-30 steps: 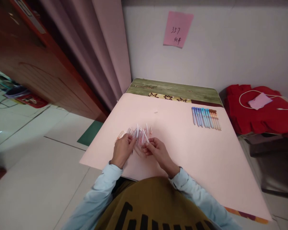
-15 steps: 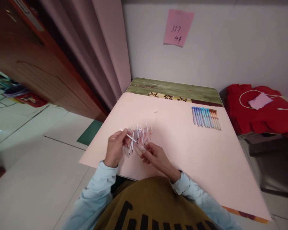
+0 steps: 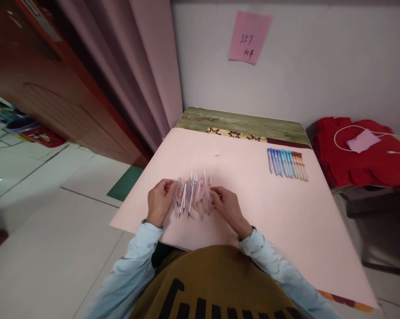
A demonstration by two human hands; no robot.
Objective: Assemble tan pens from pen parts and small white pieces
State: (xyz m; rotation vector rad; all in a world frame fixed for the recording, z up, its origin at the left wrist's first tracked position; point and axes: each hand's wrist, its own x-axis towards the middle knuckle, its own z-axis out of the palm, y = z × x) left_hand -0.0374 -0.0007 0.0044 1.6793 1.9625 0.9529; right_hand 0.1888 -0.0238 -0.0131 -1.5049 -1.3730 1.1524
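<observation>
A loose heap of several thin white pen refills and clear pen parts [image 3: 193, 195] lies on the pink sheet [image 3: 246, 208] near the table's front edge. My left hand [image 3: 159, 201] rests at the heap's left side, fingers curled against the parts. My right hand [image 3: 227, 204] sits at the heap's right side, fingertips pinched at the pieces. Whether either hand grips a piece is too small to make out. A neat row of several assembled pens [image 3: 287, 163], blue ones then orange ones, lies at the far right of the sheet.
The table's green patterned top [image 3: 242, 124] shows beyond the sheet, against a white wall with a pink note [image 3: 249, 36]. A pink curtain [image 3: 146, 75] hangs at the left. A red cloth pile [image 3: 362, 150] with a white cable sits to the right. Tiled floor lies left.
My left hand held a white refill up above the heap half a second ago; now it is down at the heap's left side. My right hand has shifted right, to the heap's edge.
</observation>
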